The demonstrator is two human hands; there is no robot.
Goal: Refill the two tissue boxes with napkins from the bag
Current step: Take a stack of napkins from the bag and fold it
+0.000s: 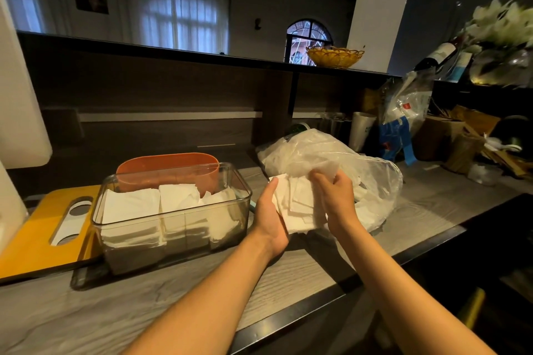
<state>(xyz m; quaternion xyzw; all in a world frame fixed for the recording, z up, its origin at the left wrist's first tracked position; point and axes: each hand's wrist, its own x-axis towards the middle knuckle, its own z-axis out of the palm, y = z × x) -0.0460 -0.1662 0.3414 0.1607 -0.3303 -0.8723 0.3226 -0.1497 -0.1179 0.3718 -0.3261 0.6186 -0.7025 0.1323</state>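
Observation:
A clear smoky tissue box [173,242] stands on the counter, holding stacks of white napkins [131,204]. Behind it sits an orange tissue box [167,170]. To the right lies a crumpled clear plastic bag [323,153] with more napkins inside. In front of the bag's mouth, a loose stack of white napkins [300,204] sits between both hands. My left hand [269,216] cups the stack from below and the left. My right hand [334,196] grips it from the right, fingers curled over the top edge.
A yellow lid [31,233] with an oval slot lies left of the clear box. A woven basket [334,56] sits on the upper shelf. Cups, bags, a wine bottle [435,56] and flowers [501,23] crowd the right end. The counter's front edge [317,297] runs diagonally.

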